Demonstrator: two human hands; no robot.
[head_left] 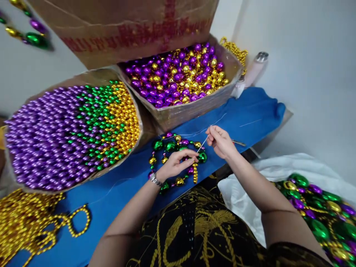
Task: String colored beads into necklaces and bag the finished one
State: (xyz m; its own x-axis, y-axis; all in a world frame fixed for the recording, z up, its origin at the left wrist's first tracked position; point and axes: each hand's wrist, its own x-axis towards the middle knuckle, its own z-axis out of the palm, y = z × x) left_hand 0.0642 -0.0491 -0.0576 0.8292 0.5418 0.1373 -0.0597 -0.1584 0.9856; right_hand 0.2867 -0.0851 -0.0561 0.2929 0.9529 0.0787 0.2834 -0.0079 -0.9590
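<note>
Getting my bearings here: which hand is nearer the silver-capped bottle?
Right. The right hand is below and left of the bottle in view; the left hand lies farther that way.

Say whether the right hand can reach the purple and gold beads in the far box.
Probably yes: the beads lie exposed beyond the box's front wall, though the right hand may first have to release the thin strand it pinches.

One head-worn camera looks forward and down at the blue table from close above.
</note>
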